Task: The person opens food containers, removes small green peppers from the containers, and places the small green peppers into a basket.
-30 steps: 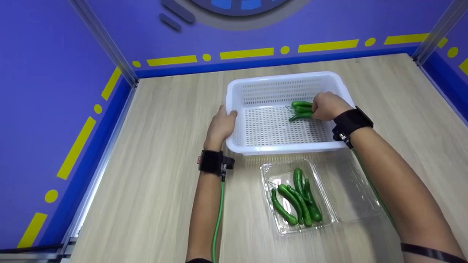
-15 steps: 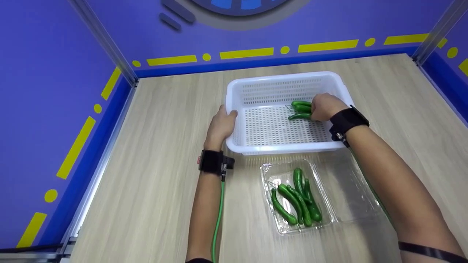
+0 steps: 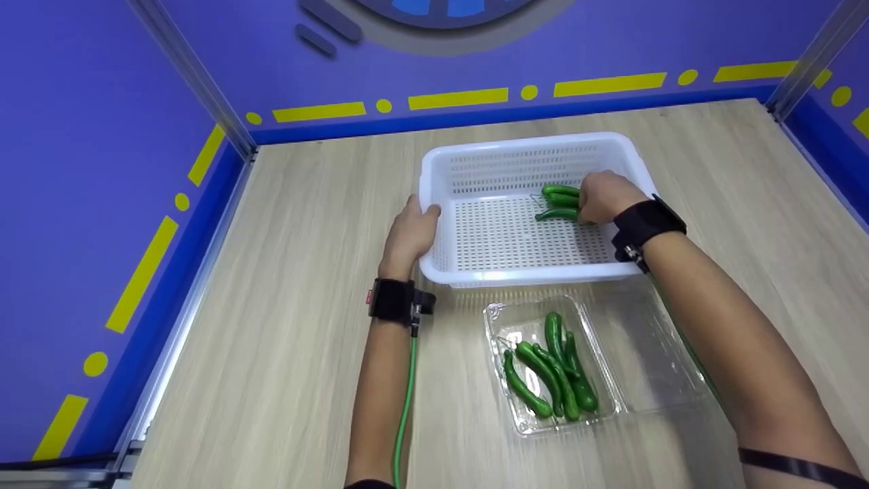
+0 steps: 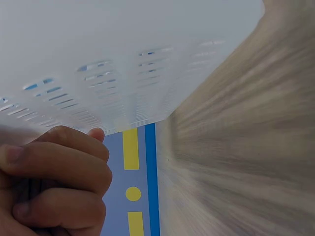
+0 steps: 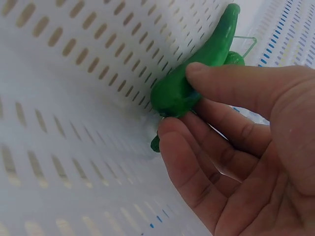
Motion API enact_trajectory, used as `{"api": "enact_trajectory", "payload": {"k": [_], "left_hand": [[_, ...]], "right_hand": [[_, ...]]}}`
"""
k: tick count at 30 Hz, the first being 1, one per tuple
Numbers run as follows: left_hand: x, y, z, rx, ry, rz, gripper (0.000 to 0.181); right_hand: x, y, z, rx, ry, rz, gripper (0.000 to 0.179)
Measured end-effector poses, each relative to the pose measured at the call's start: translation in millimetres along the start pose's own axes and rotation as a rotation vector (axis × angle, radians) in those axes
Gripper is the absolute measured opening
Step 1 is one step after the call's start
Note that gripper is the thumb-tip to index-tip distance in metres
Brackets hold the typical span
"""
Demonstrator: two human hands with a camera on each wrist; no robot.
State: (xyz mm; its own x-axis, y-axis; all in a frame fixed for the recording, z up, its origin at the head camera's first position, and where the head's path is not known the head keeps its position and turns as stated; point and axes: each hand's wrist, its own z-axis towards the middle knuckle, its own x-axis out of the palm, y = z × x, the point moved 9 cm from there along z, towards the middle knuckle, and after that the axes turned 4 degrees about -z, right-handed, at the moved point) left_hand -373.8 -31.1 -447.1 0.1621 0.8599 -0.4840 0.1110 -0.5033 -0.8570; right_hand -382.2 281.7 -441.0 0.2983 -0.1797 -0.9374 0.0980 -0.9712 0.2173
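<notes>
A white perforated plastic basket [image 3: 495, 276] stands on the table, and my left hand [image 3: 412, 233] grips its left rim, thumb over the edge. In the left wrist view the fingers [image 4: 74, 162] curl under that rim. Inside the basket's right half, my right hand [image 3: 611, 197] pinches a green chili pepper [image 5: 204, 64] between thumb and fingers, seen best in the right wrist view. More green chili peppers [image 3: 560, 191] lie against the hand there, partly hidden by it. Closer to me, several green chili peppers [image 3: 540, 367] lie in a clear plastic clamshell box [image 3: 521, 429].
The box's clear lid [image 3: 655, 370] lies flat on its right, under the right forearm. A green cable [image 3: 406, 401] runs along each arm from the black wrist straps [image 3: 392, 300]. Blue panels [image 3: 468, 64] wall in the wooden table [image 3: 292, 272] behind and at the sides.
My right hand and wrist have shifted slightly left, and the nearest pepper in the basket has turned a little more level. The left hand, basket and box have stayed put.
</notes>
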Motion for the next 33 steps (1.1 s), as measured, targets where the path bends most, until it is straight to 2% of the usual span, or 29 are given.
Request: {"api": "enact_trajectory", "payload": {"k": [11, 19, 25, 33], "left_hand": [[2.1, -1.2, 3.2, -0.02, 0.002, 0.024, 0.052], [2.5, -2.5, 3.6, 0.001, 0.003, 0.007, 0.053], [0.5, -0.9, 2.3, 0.008, -0.006, -0.007, 0.053], [-1.1, 0.0, 0.4, 0.006, -0.016, -0.008, 0.053]], "right_hand": [[-5, -3, -3.3, 0.002, -0.036, 0.04, 0.048], [-17, -2, -11.9, -0.014, -0.12, 0.116, 0.026], [-22, 0, -16.4, -0.016, -0.148, 0.17, 0.032], [-31, 3, -22.4, -0.038, -0.18, 0.169, 0.033]]}}
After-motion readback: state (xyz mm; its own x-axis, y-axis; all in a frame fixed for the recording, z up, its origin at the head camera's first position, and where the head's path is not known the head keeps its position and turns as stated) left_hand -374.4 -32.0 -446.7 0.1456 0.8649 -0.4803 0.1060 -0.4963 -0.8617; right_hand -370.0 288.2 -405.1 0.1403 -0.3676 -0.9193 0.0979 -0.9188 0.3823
